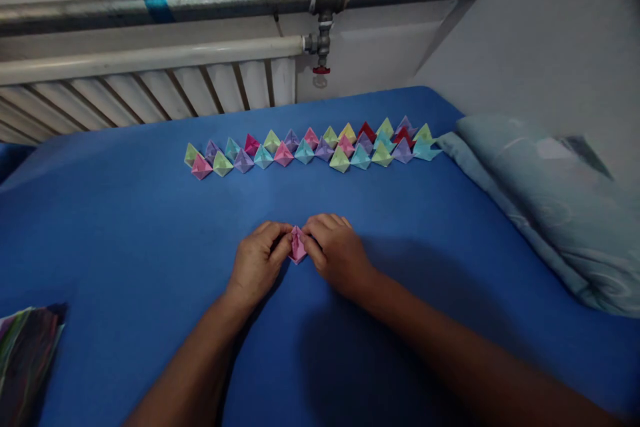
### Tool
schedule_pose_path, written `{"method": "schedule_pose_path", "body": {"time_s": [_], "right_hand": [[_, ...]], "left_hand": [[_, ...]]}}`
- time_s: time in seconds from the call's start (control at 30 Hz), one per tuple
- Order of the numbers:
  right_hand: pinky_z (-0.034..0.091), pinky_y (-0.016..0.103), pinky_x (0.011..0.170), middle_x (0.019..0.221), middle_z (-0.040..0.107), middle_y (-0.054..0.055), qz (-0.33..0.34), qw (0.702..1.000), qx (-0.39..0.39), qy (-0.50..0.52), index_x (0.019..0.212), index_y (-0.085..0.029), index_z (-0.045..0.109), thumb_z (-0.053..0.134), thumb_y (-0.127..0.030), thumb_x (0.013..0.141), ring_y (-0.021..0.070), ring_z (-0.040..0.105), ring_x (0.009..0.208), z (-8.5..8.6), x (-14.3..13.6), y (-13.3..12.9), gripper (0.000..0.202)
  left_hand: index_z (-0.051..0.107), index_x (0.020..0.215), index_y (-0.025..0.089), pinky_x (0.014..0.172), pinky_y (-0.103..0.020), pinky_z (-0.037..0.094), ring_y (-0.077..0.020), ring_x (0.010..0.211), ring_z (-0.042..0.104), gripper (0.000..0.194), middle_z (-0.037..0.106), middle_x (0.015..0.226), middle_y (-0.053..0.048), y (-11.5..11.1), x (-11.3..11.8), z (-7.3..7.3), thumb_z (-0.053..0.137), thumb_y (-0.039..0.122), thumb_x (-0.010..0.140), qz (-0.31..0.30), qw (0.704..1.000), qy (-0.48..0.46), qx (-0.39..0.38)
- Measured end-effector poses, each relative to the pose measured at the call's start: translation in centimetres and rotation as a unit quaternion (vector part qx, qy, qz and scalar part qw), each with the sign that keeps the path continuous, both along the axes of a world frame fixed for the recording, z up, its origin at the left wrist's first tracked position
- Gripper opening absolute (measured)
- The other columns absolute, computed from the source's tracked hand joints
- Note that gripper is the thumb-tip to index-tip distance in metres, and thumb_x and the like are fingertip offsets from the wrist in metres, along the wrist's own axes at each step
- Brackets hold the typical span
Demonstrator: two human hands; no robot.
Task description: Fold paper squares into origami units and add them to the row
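Observation:
A small pink folded paper boat [297, 246] is between my two hands, above the blue sheet [150, 233]. My left hand [259, 259] pinches its left side between thumb and fingers. On its right side, my right hand [339, 252] pinches the paper in the same way, the other fingers curled. Beyond the hands, several folded paper boats [283, 154] in green, pink, purple, blue, yellow and red stand close together in staggered rows.
A folded light blue patterned cloth [555, 207] lies at the right. At the lower left edge is a stack of colourful sheets [30, 360]. Behind the blue surface are a white radiator [150, 60], a metal pipe [240, 1] and a red-handled valve [321, 70].

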State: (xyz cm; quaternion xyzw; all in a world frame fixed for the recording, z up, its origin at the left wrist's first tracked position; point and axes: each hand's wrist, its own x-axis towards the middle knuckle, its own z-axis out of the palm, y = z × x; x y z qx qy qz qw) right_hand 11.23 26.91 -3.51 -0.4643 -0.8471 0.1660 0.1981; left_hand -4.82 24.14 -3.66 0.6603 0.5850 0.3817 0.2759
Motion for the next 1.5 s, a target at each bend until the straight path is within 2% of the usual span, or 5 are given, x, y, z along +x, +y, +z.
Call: {"method": "schedule_pose_path", "body": {"time_s": [0.13, 0.43, 0.9, 1.1, 1.5], "right_hand": [[0.035, 0.032, 0.077, 0.089, 0.065, 0.007, 0.001, 1.000, -0.004, -0.005, 0.085, -0.016, 0.063, 0.049, -0.022, 0.094, 0.0187, 0.054, 0.084, 0.03, -0.01, 0.01, 0.018], [0.036, 0.032, 0.076, 0.087, 0.065, 0.007, -0.013, 1.000, 0.003, 0.008, 0.084, -0.016, 0.062, 0.050, -0.021, 0.093, 0.0182, 0.053, 0.082, -0.11, -0.09, 0.12, 0.016], [0.037, 0.033, 0.077, 0.093, 0.066, 0.008, 0.006, 1.000, 0.007, -0.020, 0.091, -0.016, 0.065, 0.049, -0.022, 0.094, 0.0193, 0.055, 0.086, -0.03, -0.29, 0.14, 0.018], [0.037, 0.032, 0.078, 0.093, 0.066, 0.008, 0.009, 1.000, 0.007, 0.006, 0.092, -0.017, 0.065, 0.048, -0.022, 0.095, 0.0190, 0.055, 0.087, -0.17, -0.16, 0.24, 0.018], [0.040, 0.031, 0.080, 0.090, 0.066, 0.007, 0.007, 0.999, 0.008, 0.033, 0.088, -0.017, 0.065, 0.048, -0.020, 0.093, 0.0183, 0.057, 0.086, -0.31, -0.02, 0.51, 0.018]], "left_hand": [[0.069, 0.088, 0.021, 0.073, -0.027, 0.049, -0.0133, 0.075, 0.062, 0.013, 0.069, 0.083, -0.001, 0.10, -0.10, -0.07, 0.056, 0.020, 0.086, -0.001, 1.000, -0.003, 0.000], [0.067, 0.081, 0.021, 0.069, -0.026, 0.047, -0.0128, 0.069, 0.060, 0.013, 0.066, 0.075, 0.000, 0.09, -0.11, 0.05, 0.054, 0.020, 0.085, 0.001, 1.000, -0.001, 0.006], [0.066, 0.080, 0.021, 0.069, -0.027, 0.048, -0.0136, 0.069, 0.060, 0.014, 0.066, 0.075, -0.001, 0.25, -0.21, 0.12, 0.054, 0.023, 0.085, -0.012, 1.000, 0.004, -0.009], [0.067, 0.084, 0.021, 0.064, -0.025, 0.049, -0.0135, 0.068, 0.062, 0.014, 0.068, 0.076, -0.001, 0.34, -0.42, -0.30, 0.055, 0.028, 0.085, -0.007, 0.998, -0.041, -0.045], [0.068, 0.089, 0.022, 0.067, -0.026, 0.049, -0.0132, 0.069, 0.063, 0.014, 0.070, 0.078, 0.000, 1.00, -0.55, -0.15, 0.061, 0.029, 0.079, -0.016, 0.987, -0.131, -0.095]]}}
